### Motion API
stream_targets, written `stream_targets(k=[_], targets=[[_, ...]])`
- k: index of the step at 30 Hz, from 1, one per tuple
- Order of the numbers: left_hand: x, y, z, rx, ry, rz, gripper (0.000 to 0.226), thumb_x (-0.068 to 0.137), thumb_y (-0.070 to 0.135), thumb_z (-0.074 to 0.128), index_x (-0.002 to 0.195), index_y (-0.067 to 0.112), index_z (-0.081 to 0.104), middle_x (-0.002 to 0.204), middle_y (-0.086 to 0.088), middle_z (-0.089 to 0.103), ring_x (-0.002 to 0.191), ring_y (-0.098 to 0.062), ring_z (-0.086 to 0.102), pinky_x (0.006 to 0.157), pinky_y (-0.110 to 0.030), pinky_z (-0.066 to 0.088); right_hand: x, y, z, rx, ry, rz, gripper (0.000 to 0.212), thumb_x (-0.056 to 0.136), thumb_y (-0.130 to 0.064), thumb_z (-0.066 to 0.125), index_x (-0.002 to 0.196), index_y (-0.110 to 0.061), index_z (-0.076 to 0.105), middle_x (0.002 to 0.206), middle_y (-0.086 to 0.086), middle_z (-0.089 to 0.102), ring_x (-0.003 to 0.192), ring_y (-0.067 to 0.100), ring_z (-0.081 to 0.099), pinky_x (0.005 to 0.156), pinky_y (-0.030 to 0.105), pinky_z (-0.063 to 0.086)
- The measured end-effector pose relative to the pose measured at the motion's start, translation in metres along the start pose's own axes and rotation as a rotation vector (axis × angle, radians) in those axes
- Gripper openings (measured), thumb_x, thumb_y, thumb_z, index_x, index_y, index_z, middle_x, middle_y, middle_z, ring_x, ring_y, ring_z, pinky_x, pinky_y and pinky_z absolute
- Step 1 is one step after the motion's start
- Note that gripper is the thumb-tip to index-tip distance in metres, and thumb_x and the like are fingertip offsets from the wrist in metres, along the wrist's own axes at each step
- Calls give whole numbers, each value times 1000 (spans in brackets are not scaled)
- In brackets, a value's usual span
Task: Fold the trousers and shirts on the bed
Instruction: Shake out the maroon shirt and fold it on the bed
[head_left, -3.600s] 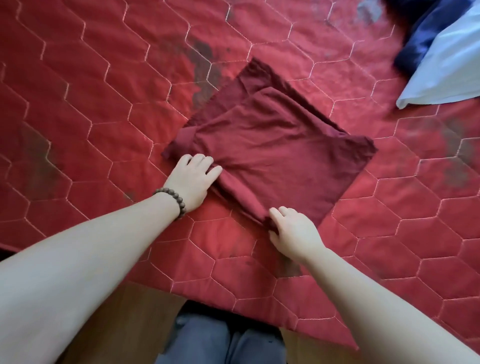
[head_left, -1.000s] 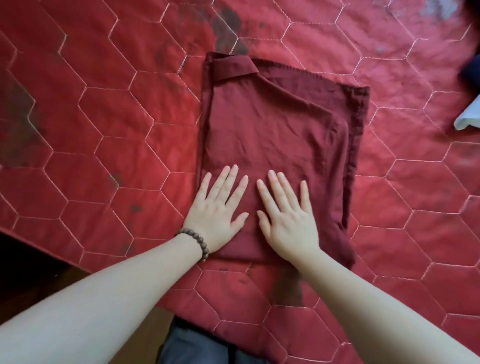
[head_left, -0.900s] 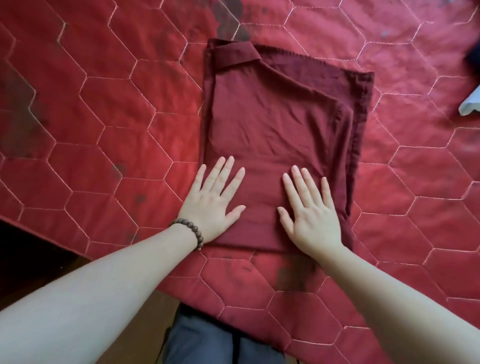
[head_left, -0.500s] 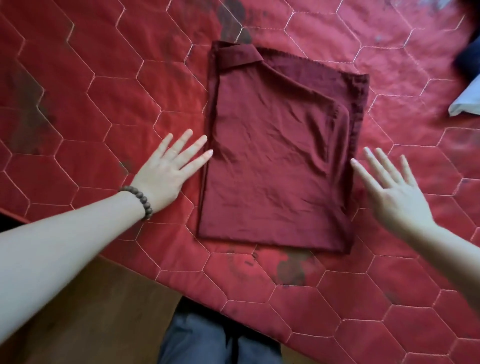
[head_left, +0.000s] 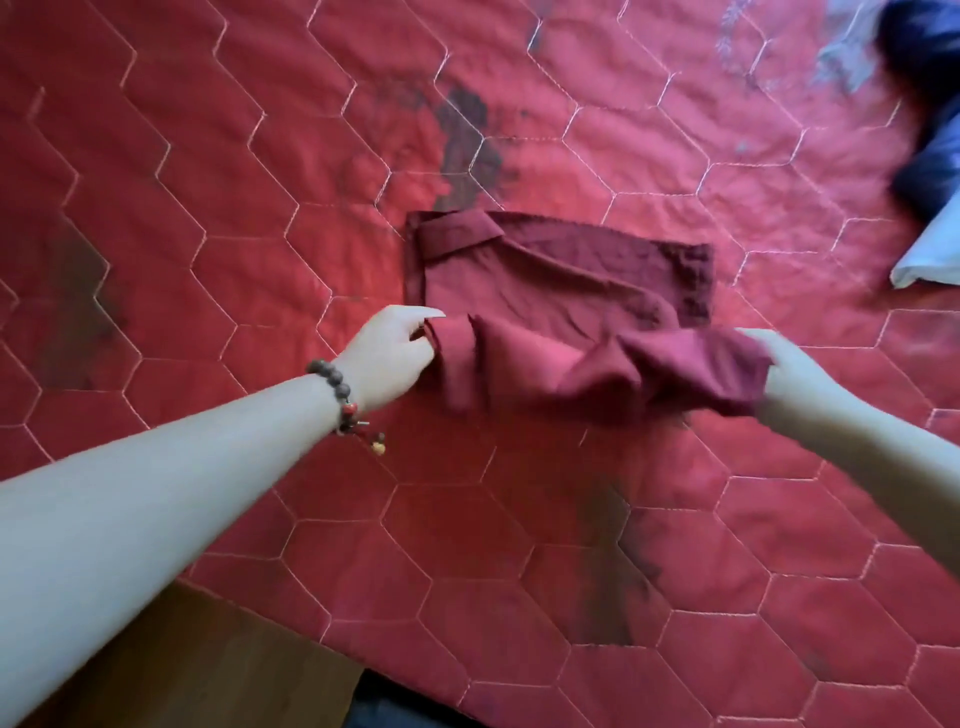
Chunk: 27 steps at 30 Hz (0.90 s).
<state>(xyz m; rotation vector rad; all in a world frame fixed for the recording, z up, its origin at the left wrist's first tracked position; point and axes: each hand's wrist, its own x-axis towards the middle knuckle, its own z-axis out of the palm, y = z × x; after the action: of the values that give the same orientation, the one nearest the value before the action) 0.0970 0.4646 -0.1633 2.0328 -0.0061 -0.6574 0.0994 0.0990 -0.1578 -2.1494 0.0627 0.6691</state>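
A dark red shirt (head_left: 550, 291) lies folded on the red quilted bedspread (head_left: 260, 208), its collar at the far left corner. Its near edge is lifted off the bed and doubled back toward the collar. My left hand (head_left: 389, 353), with a bead bracelet on the wrist, pinches the left corner of that raised edge. My right hand (head_left: 795, 369) grips the right corner, its fingers partly hidden under the cloth.
A dark blue garment (head_left: 924, 104) and a pale blue cloth (head_left: 930, 249) lie at the far right of the bed. The bed's near edge (head_left: 332, 644) runs diagonally at the bottom left, with wooden floor (head_left: 182, 670) beyond it.
Both hands, open on either side of the flat shirt half a second ago, have taken hold of its near corners and raised that edge away from me.
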Motion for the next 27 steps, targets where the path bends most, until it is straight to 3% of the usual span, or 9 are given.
stream_targets(k=[3, 5, 8, 12, 16, 19, 23, 25, 27], targets=[[12, -14, 3, -110, 146, -257, 28, 95, 27, 56, 77, 7, 63, 72, -1, 58, 69, -15, 47, 69, -33, 39, 18, -5, 15, 318, 88, 326, 15, 91, -28, 64, 81, -18, 69, 76, -9, 70, 62, 4, 61, 59, 23, 48], [12, -24, 11, -173, 234, -330, 32, 96, 32, 56, 88, 3, 67, 86, -5, 71, 79, -23, 63, 79, -34, 48, 21, -5, 29, 320, 111, 377, 15, 90, -31, 65, 88, -18, 72, 75, -9, 72, 62, 2, 64, 57, 19, 49], [12, -21, 19, -96, 354, -328, 26, 95, 34, 56, 86, 13, 66, 84, 1, 72, 86, -21, 67, 71, -16, 49, 20, -2, 38, 234, 193, 366, 17, 89, -33, 65, 96, -19, 71, 86, -6, 74, 76, 10, 66, 72, 31, 53], [15, -12, 23, -17, 494, -249, 38, 99, 30, 49, 83, -5, 50, 79, -24, 60, 72, -35, 52, 72, -44, 43, 17, -3, 42, 200, 264, 321, 13, 92, -33, 61, 91, -22, 68, 83, -14, 72, 70, 4, 63, 63, 26, 49], [16, -1, 27, 41, 659, -100, 33, 101, 27, 47, 87, -2, 53, 58, -3, 46, 61, -33, 39, 60, -39, 30, 20, -9, 47, 223, 468, 188, 13, 97, -24, 55, 89, -19, 63, 80, -12, 66, 69, 3, 53, 64, 19, 44], [27, -4, 25, 78, 712, -145, 33, 100, 27, 48, 81, 0, 49, 53, 8, 33, 57, -29, 31, 58, -32, 17, 29, -14, 54, 172, 565, 140, 11, 98, -21, 53, 91, -22, 62, 79, -21, 62, 73, -3, 50, 65, 15, 38], [40, -7, 22, 144, 665, -213, 43, 100, 25, 48, 65, 20, 22, 49, 0, 29, 52, -31, 27, 57, -36, 11, 38, -12, 64, 103, 590, 222, 14, 98, -20, 51, 97, -16, 64, 75, -17, 59, 74, 8, 49, 62, 18, 30], [41, -5, 21, 192, 673, -214, 42, 100, 28, 46, 65, 21, 23, 48, 0, 32, 49, -31, 31, 56, -37, 15, 37, -14, 68, 89, 629, 250, 14, 98, -23, 50, 96, -15, 62, 74, -10, 58, 75, 19, 52, 63, 23, 28], [40, -2, 23, 306, 669, -295, 29, 100, 33, 46, 76, 17, 40, 57, -6, 49, 59, -39, 48, 56, -35, 25, 33, -19, 71, 21, 652, 317, 16, 98, -31, 51, 98, -15, 57, 74, -4, 56, 79, 31, 55, 65, 29, 28]])
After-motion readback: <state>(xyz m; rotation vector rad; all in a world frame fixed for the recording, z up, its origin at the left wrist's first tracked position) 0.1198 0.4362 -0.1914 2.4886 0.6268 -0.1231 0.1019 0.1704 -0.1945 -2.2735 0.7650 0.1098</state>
